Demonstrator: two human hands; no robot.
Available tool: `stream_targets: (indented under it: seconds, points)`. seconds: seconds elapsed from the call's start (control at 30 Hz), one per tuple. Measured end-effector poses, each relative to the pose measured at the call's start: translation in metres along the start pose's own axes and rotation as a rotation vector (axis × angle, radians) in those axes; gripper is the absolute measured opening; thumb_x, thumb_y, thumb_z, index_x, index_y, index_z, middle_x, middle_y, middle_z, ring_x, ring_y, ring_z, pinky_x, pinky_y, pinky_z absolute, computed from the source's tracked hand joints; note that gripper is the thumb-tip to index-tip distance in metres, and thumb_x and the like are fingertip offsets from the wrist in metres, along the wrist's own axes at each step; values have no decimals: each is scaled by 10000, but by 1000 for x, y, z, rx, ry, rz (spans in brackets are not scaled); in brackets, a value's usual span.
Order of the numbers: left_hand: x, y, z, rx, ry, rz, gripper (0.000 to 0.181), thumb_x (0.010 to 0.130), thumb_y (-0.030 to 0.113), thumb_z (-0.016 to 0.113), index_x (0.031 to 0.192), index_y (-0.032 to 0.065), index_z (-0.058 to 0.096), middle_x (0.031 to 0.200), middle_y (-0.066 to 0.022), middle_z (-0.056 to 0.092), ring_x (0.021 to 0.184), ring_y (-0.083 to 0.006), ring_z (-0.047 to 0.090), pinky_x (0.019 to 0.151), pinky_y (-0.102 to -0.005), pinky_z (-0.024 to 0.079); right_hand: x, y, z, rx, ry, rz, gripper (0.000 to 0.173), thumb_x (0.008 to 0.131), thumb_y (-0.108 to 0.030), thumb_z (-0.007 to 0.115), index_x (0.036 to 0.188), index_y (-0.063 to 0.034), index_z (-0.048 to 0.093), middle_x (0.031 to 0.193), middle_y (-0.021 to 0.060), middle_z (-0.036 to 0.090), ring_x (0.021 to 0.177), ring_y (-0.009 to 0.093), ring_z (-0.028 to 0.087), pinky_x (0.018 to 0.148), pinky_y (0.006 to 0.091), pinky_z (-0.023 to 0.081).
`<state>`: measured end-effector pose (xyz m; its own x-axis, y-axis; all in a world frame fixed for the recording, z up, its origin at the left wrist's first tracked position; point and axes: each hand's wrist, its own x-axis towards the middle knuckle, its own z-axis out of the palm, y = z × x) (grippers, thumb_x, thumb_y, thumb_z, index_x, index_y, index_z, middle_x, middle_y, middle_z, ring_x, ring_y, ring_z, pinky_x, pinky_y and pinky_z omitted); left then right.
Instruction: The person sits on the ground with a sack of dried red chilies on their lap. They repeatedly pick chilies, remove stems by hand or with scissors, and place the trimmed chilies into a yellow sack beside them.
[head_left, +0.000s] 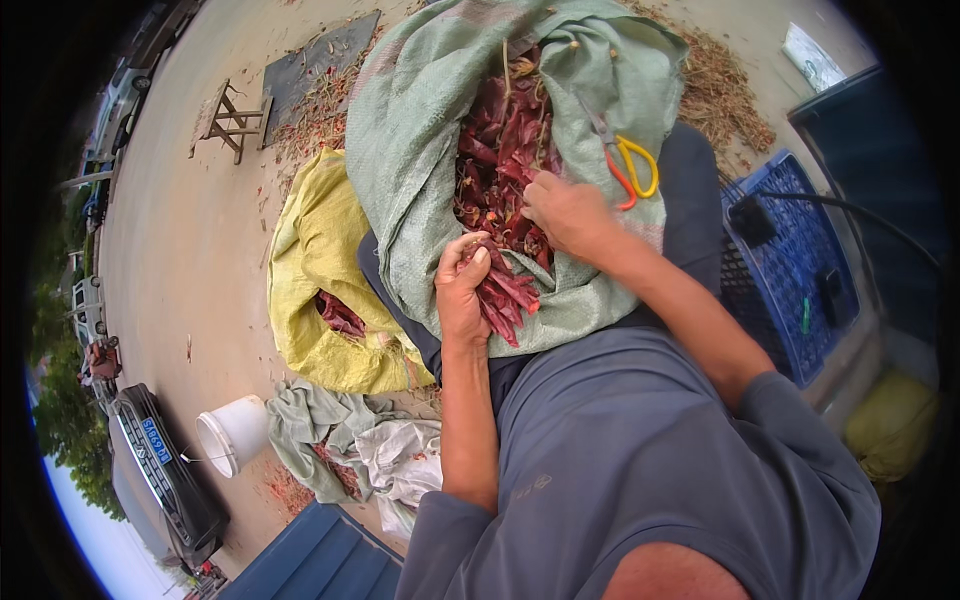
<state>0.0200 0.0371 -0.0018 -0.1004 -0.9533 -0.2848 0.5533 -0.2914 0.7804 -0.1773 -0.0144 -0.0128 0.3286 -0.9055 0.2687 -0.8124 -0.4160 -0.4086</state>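
A pale green woven sack (420, 97) lies open across my lap, filled with dried red chili peppers (502, 142). My left hand (463, 289) holds a bunch of dried chili peppers (504, 296) at the sack's near edge, their tips pointing down and right. Up and to the right, my right hand (566, 214) reaches into the sack's mouth with its fingertips on a pepper; whether it grips it is hard to tell. Scissors with orange and yellow handles (637, 169) rest on the sack's fabric, right of the mouth and beyond my right hand.
A yellow woven sack (315, 225) with peppers stands at left. Below it are a white bucket (236, 435) and crumpled sacks (397, 457). A blue plastic crate (795, 262) is at right. A small wooden stool (232, 120), a dark mat (319, 67) and dry stems (720, 90) lie farther off.
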Motion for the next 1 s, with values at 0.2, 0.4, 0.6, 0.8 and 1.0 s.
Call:
stream_targets:
  seconds: [0.2, 0.4, 0.6, 0.8, 1.0]
  points:
    - [9, -8, -6, -76, -3, 1, 115, 938, 35, 604, 1051, 14, 591, 915, -83, 667, 783, -183, 670, 726, -308, 567, 1, -8, -10, -93, -82, -140, 141, 877, -181, 635, 994, -103, 620, 948, 61, 610, 721, 283, 668, 579, 395, 537]
    - [6, -7, -8, -64, -4, 7, 141, 948, 89, 604, 1059, 6, 576, 920, -123, 678, 800, -208, 671, 739, -325, 566, 3, -2, 1, -18, -63, -19, 83, 880, -167, 634, 929, -102, 623, 941, 81, 623, 739, 317, 659, 596, 440, 528]
    - [8, -4, 0, -16, -29, -28, 142, 941, 85, 617, 1054, 6, 584, 1039, -155, 692, 818, -195, 678, 737, -323, 579, -5, -13, -29, 333, 226, 198, 137, 849, -150, 695, 894, -50, 613, 801, 145, 632, 694, 344, 635, 630, 417, 494]
    - [7, -4, 1, -2, -143, -86, 143, 915, 66, 635, 1045, 16, 601, 1182, -189, 666, 841, -170, 675, 746, -301, 578, -6, -15, -46, 284, 367, 250, 130, 832, -128, 691, 857, -34, 604, 771, 126, 631, 660, 307, 625, 606, 389, 512]
    - [5, -6, 3, -45, -173, -102, 107, 909, 55, 649, 996, 48, 587, 928, 4, 620, 806, -69, 594, 735, -232, 512, -28, -29, -45, 61, 175, -311, 91, 784, -80, 652, 854, -64, 595, 983, 60, 682, 630, 228, 649, 507, 337, 507]
